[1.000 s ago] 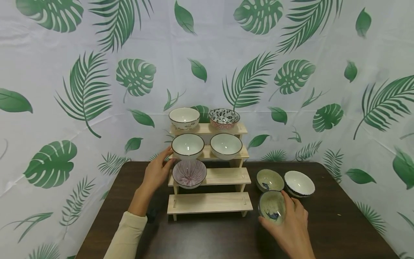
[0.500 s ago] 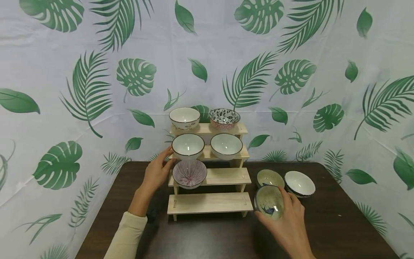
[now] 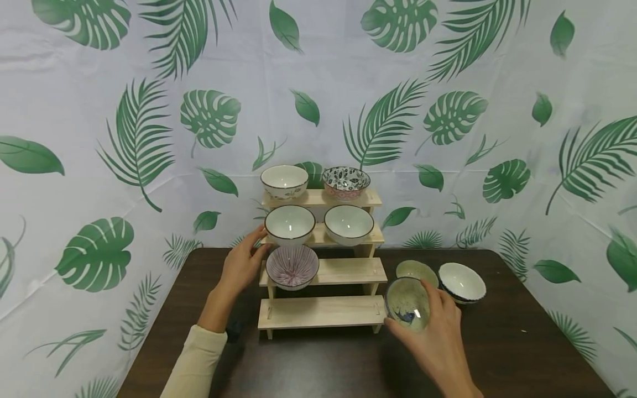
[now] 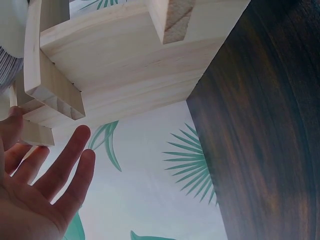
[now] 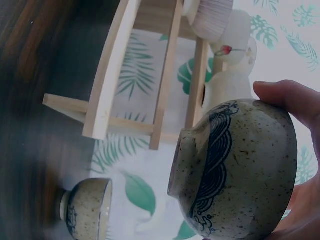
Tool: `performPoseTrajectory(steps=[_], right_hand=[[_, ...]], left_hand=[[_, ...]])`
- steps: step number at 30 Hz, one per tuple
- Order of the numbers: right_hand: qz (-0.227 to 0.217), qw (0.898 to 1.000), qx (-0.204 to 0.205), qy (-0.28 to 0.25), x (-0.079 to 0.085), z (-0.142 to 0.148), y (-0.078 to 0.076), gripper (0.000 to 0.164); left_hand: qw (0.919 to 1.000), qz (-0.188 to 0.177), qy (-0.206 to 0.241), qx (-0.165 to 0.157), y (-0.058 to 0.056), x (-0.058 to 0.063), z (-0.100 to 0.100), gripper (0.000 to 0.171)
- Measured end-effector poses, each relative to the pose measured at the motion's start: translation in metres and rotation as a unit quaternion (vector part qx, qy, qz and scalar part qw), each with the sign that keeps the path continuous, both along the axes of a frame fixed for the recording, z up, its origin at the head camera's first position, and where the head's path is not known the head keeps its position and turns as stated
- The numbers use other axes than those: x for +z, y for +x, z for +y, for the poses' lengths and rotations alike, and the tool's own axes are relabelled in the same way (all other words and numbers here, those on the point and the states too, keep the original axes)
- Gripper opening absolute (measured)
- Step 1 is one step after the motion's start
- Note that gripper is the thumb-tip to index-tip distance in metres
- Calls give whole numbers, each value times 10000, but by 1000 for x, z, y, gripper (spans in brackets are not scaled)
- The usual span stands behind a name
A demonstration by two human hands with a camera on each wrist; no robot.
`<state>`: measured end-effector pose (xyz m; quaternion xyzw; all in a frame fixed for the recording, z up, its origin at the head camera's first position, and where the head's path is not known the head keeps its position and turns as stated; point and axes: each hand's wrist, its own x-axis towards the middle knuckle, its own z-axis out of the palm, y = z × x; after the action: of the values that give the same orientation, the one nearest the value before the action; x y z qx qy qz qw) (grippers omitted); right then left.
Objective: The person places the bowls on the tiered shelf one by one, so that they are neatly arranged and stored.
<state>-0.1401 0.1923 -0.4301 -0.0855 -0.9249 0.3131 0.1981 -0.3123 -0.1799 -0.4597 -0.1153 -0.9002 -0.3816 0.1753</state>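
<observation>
With left hand (image 3: 241,266), pinches the wooden rack (image 3: 323,312) by a shelf's left end, beside the striped bowl (image 3: 292,267). Right of the rack, holds a green bowl (image 3: 407,304) above the table (image 3: 328,365), between thumb and fingers of right hand (image 3: 439,330), near another green bowl (image 3: 415,270).

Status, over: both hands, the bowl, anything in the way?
Left hand on left end of rack. Right hand holding green bowl above table, near right end of bottom shelf. Nothing seen between bowl and shelf.
</observation>
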Motion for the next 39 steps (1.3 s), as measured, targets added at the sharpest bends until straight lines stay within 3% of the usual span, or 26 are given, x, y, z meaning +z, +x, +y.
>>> performPoseTrajectory(steps=[13,23,39], right_hand=[[114,9998,134,61,5,-7,-5,99],[-100,9998,148,32,7,-14,-10,100],[104,9993,347,-13,7,-25,-15,99]], left_hand=[[10000,-36,4,6,0,-1,-1,52],[10000,-19,48,-38,1,1,0,48],[9999,-129,78,-51,2,1,-1,46]])
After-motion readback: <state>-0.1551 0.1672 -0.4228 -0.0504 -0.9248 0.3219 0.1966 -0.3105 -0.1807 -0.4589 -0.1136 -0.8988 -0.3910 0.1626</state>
